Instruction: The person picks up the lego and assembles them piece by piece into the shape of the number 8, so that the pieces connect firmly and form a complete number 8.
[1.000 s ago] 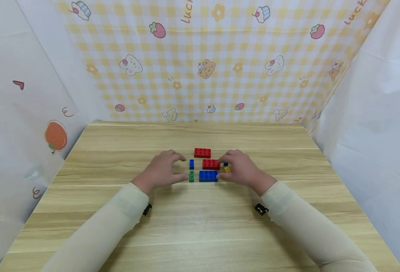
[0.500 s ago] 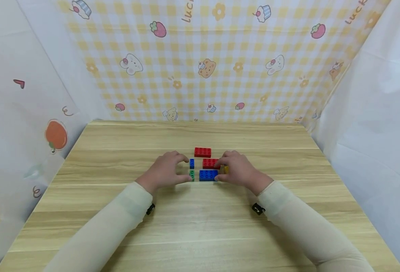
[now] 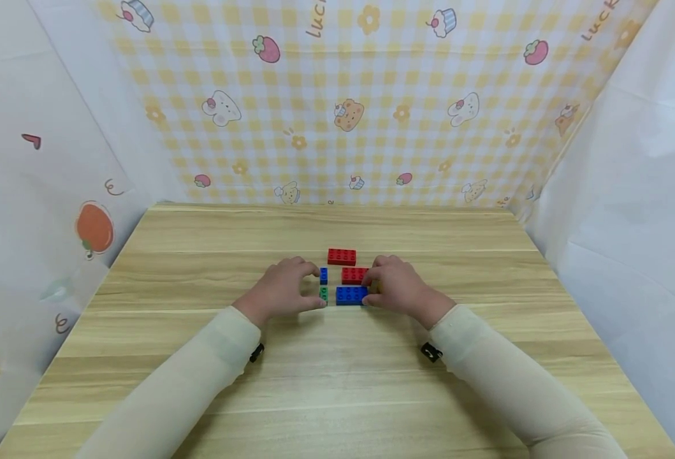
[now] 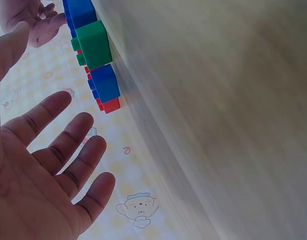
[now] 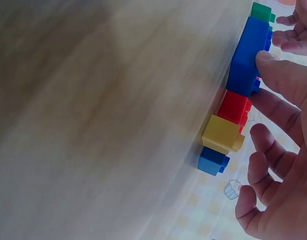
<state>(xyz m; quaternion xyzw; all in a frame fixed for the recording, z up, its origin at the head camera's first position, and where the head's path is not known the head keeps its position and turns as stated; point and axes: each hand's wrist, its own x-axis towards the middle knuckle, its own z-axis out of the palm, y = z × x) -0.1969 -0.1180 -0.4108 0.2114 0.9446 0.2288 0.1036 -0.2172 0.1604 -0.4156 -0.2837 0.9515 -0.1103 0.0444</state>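
My left hand [image 3: 282, 287] hovers at the left of the bricks, fingers spread and relaxed. Its fingertips come right up to a small blue brick [image 3: 323, 275] and a small green brick [image 3: 323, 294], and nothing is in its grasp. My right hand [image 3: 397, 287] is over the right side, with thumb and index finger at the right end of a long blue brick [image 3: 348, 295]. In the right wrist view its other fingers hang loosely curled near a yellow brick [image 5: 221, 134] and another small blue brick [image 5: 212, 161]. A red brick [image 3: 353, 275] lies behind the long blue one.
Another red brick [image 3: 341, 257] lies farthest back. All the bricks are on a wood-grain table [image 3: 337, 370]. Behind it hangs a checked, printed cloth [image 3: 337, 146], with white cloth [image 3: 630, 210] at the sides.
My left hand has shifted slightly right, its thumb now overlapping the green brick. My right hand has moved slightly left, covering more of the yellow and small blue bricks. The bricks stay put.
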